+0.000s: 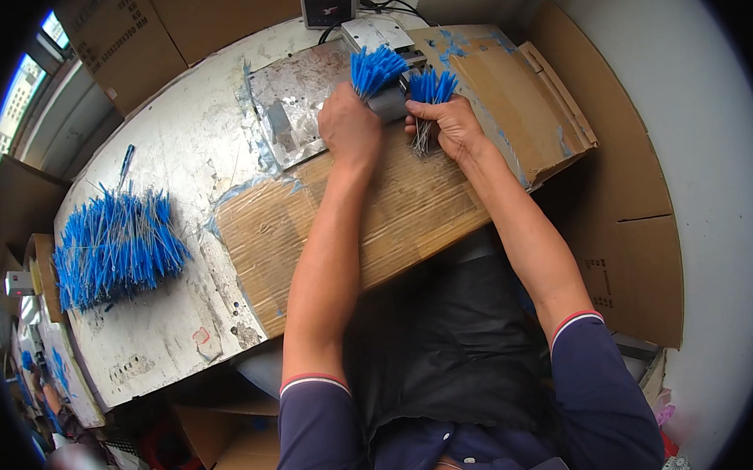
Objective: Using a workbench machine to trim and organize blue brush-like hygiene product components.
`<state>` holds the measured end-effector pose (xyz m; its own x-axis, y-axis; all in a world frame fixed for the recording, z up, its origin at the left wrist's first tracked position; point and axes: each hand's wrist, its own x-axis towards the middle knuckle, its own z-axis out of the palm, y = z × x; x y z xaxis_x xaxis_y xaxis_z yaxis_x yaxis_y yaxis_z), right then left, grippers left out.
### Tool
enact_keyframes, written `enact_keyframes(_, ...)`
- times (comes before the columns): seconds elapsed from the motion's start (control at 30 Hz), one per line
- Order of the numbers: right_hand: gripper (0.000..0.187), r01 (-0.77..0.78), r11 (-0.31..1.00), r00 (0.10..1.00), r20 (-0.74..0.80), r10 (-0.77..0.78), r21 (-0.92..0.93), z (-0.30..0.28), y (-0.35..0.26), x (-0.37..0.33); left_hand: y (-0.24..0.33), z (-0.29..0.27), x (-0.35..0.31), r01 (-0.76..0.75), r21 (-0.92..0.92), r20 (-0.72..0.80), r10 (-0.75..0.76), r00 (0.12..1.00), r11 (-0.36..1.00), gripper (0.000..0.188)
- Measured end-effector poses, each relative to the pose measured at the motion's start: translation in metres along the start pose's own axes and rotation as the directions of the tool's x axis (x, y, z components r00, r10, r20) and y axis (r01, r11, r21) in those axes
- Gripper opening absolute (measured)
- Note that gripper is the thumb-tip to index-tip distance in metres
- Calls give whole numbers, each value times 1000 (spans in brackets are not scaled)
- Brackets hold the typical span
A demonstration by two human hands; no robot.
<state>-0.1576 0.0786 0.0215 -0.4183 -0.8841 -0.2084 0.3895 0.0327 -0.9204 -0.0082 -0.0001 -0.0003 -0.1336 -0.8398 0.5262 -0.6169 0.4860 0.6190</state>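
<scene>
My left hand [350,127] is closed around the lower part of a bundle of blue-ended wires [376,69], whose blue ends fan out above the fist. To its right, my right hand [449,122] grips a second bundle of blue-ended wires [432,86] between thumb and fingers. Thin silvery wire tails [423,139] hang below that hand. Between the two hands lies a grey rounded part [388,104], partly hidden by the left hand. Just beyond is a small metal machine [376,34]. A large heap of similar blue wires [120,247] lies on the table at the left.
A box with a red digital display [329,3] stands at the back. Flattened cardboard [308,230] covers the front of the white worktable [195,181], beside a metal plate [289,112]. A cardboard box [513,83] sits right; a pen [126,165] lies behind the heap.
</scene>
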Motion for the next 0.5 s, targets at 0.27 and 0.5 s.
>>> enact_keyframes(0.27, 17, -42, 979, 995, 75, 58, -201, 28, -8, -4, 3, -3, 1, 295, -681, 222, -195, 955, 670, 13)
enact_keyframes(0.5, 18, -3, 997, 993, 117, 11, -75, 25, 1, -11, 1, 2, 0, 40, -537, 21, -34, 999, 842, 17)
